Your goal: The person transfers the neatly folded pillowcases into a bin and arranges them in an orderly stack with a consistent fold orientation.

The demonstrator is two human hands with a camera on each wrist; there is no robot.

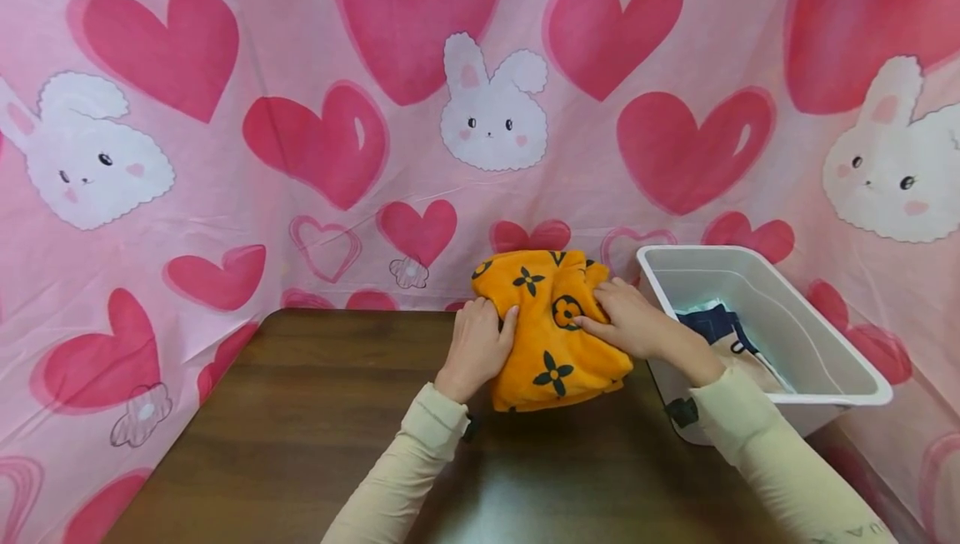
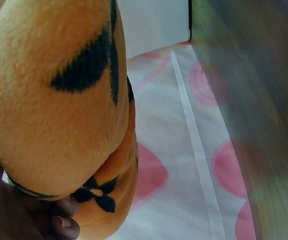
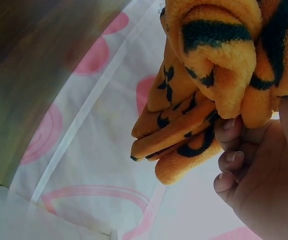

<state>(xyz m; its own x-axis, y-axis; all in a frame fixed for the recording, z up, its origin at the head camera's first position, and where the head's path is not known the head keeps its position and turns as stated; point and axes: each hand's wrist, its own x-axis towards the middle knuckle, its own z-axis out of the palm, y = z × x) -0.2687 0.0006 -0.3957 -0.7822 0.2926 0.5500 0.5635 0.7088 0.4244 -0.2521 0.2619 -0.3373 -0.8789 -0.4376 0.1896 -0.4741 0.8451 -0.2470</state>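
Observation:
A folded orange fleece cloth (image 1: 558, 336) with dark flower and ring prints is held up above the brown table, between both hands. My left hand (image 1: 480, 344) grips its left edge, thumb on the near face and fingers behind. On the right side, my right hand (image 1: 630, 319) holds the cloth near its upper edge, the thumb across the front. Several stacked folds of the fleece (image 3: 183, 125) show in the right wrist view, with curled fingertips (image 3: 231, 160) beside them. The left wrist view has the fleece (image 2: 59, 100) bulging over the left fingers (image 2: 66, 225).
At the right stands a white plastic bin (image 1: 832, 327) with folded clothes (image 1: 731, 344) inside, dark blue and beige among them. The wooden table (image 1: 300, 411) spreads below and to the left. A pink curtain (image 1: 337, 44) with hearts and rabbits hangs behind it.

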